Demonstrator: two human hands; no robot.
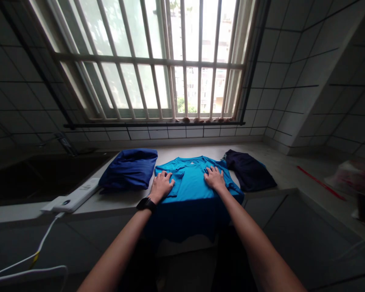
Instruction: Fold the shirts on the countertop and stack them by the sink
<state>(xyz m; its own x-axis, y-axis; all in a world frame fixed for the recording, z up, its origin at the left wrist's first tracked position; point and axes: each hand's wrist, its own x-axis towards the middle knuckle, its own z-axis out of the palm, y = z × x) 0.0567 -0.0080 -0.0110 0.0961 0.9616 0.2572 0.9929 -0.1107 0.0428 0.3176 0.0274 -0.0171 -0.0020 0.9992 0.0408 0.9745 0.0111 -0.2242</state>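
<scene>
A bright blue shirt [193, 178] lies on the white counter with its neckline toward the window, and its lower part hangs over the front edge. On its left sleeve, which is folded inward, rests my left hand [162, 185], fingers spread and slightly curled; a black watch is on that wrist. My right hand [214, 177] lies with spread fingers on the shirt's upper right part, near the shoulder. Left of the shirt is a folded dark blue garment [129, 168]. A folded black garment [249, 170] sits to its right.
A white power strip [79, 196] with a cable lies at the counter's left front, beside a dark sink [48, 172] with a tap [66, 144]. At right are a red strip [320, 183] and a plastic bag [353, 174]. A barred window [170, 61] stands behind.
</scene>
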